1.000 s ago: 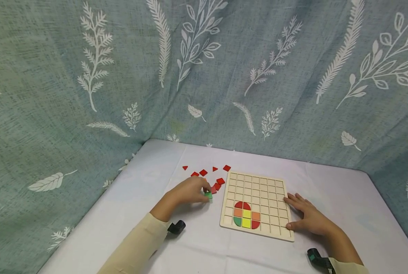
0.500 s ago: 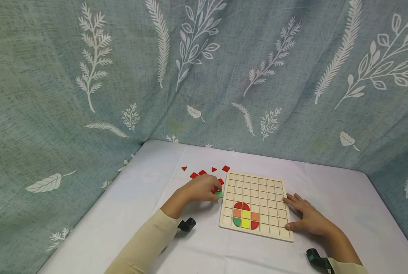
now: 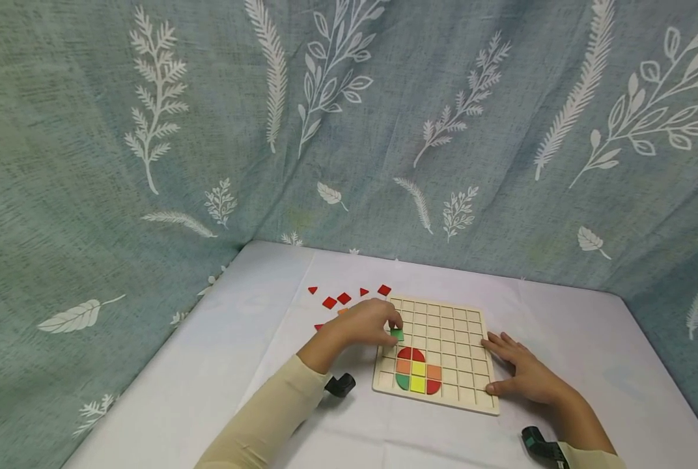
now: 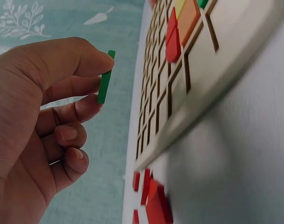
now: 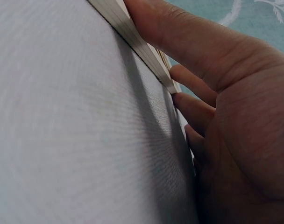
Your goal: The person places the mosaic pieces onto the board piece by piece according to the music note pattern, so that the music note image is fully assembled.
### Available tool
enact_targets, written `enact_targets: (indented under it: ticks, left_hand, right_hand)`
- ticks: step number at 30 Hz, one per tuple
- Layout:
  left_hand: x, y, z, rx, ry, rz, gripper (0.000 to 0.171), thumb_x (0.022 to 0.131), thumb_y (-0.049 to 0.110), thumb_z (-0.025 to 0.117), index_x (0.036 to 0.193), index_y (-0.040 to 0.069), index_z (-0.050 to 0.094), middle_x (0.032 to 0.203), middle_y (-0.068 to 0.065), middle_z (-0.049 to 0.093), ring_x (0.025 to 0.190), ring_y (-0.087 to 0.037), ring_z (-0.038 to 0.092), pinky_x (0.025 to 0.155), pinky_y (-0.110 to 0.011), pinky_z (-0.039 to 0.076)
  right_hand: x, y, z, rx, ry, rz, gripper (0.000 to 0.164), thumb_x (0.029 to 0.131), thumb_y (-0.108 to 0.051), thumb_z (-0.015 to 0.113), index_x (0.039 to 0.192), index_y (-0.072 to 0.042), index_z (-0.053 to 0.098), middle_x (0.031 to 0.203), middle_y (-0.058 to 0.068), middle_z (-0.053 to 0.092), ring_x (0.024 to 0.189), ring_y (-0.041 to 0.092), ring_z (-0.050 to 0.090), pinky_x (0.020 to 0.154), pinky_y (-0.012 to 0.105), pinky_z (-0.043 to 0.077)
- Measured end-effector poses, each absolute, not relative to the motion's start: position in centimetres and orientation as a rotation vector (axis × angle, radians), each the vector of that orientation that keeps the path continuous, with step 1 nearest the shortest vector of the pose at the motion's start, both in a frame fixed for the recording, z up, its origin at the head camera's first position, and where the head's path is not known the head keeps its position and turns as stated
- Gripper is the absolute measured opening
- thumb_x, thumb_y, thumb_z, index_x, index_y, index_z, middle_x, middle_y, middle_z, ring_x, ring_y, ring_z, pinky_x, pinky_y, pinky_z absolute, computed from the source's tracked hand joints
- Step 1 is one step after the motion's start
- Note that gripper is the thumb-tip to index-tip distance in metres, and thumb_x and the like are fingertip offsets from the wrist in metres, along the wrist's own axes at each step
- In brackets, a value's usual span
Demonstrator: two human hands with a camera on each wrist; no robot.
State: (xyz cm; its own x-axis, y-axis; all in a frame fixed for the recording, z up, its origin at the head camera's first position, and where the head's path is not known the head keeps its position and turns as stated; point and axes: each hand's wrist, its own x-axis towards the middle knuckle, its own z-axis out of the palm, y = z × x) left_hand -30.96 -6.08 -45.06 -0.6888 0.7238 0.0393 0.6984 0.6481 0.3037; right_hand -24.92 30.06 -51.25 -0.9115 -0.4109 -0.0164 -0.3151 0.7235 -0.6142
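Between thumb and fingertips, my left hand [image 3: 368, 324] pinches a thin green tile [image 4: 106, 78] above the left side of the wooden grid board [image 3: 454, 339]. In the left wrist view the tile is seen edge-on, apart from the board. Near the board's front left, red, orange, yellow and green tiles [image 3: 418, 369] sit in the grid cells, some with rounded corners. My right hand [image 3: 527, 370] rests at the board's right edge, its thumb and fingertips touching the rim [image 5: 146, 51], fingers fairly straight.
Several loose red pieces [image 3: 344, 298], squares and triangles, lie on the white cloth left of the board. An orange piece [image 3: 342, 311] is partly hidden by the left hand. A patterned curtain [image 3: 349, 130] rises behind and to the left of the table.
My left hand has carried the green tile rightward from the loose pieces to over the board's left side. The right hand has stayed at the board's right edge.
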Motion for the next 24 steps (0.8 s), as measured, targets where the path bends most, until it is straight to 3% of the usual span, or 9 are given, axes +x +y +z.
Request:
enact_targets:
  ticks: [15,24]
  left_hand:
    - [-31.4,-2.8,-45.7,1.294,2.714,0.444,0.022,0.082,0.028,0.075,0.102,0.020,0.075,0.092,0.015,0.061,0.088,-0.007,0.058,0.076,-0.020,0.044]
    - [-31.1,-1.2,-46.0,1.297,2.673,0.409,0.021,0.083,0.029,0.076,0.103,0.022,0.075,0.094,0.016,0.062,0.086,0.000,0.054,0.076,-0.018,0.044]
  right_hand:
    - [-25.1,30.2,-51.8,-0.555,2.793,-0.919,0.100,0.065,-0.051,0.083,0.147,-0.008,0.043,0.156,0.019,0.026,0.142,0.047,0.008,0.102,0.072,0.008]
    - [-25.0,30.1,-51.6,-0.581,2.800,-0.918,0.100,0.064,-0.050,0.084,0.146,-0.007,0.044,0.155,0.019,0.026,0.142,0.048,0.009,0.102,0.072,0.009]
